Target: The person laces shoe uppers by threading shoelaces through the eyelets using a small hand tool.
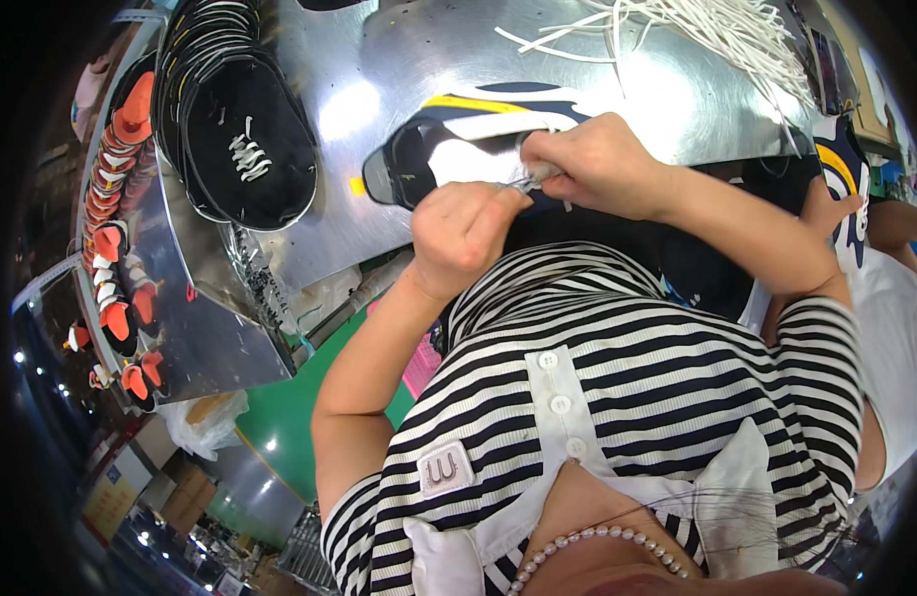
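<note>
A navy shoe upper (pixel 399 164) with white and yellow stripes lies on its side on the metal table in front of me, its opening toward me. My left hand (pixel 466 236) is closed at its near edge, fingers curled in a pinch. Just to the right, my right hand (pixel 597 167) is closed too, thumb against fingers. Between the two pinches runs a short, thin, pale shoelace (pixel 523 185); the fingers hide most of it. Both hands nearly meet over the upper and cover part of its near side.
Loose white laces (pixel 677 45) lie heaped at the table's far right. Several black shoe uppers (pixel 250 149) are stacked at the left. Beyond them stands a rack of shoes with orange linings (pixel 106 238). At the right, another person's hand (pixel 829 211) is beside a navy-and-yellow shoe upper (pixel 842 164).
</note>
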`<state>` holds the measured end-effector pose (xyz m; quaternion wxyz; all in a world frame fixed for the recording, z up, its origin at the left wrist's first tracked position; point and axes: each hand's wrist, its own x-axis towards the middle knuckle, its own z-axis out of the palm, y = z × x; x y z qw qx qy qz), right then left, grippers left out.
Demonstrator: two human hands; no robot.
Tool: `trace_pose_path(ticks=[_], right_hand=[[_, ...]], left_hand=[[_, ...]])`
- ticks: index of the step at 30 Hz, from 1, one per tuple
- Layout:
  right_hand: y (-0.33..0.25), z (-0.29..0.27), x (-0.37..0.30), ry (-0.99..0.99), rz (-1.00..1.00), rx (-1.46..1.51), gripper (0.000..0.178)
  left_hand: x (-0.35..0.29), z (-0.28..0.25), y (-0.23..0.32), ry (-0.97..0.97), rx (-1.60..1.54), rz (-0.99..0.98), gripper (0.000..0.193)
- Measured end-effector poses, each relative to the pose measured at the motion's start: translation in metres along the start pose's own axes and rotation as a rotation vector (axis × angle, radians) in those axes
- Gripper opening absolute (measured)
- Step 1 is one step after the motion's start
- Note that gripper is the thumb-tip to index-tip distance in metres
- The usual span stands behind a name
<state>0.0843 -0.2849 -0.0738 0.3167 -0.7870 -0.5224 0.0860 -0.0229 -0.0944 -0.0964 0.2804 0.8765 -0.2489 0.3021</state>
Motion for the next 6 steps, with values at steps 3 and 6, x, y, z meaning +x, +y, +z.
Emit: trace_pose_path(ticks=[3,6], right_hand=[[0.012,-0.013,0.01,0.526,0.158,-0.068,0.028],[0.006,-0.016,0.003,0.781,0.273,0.129,0.03]], left_hand=[[0.007,-0.001,0.01,-0.079,-0.093,-0.055,0.025],[0.012,-0.008,0.009,-0.167,-0.149,-0.199,0.023]])
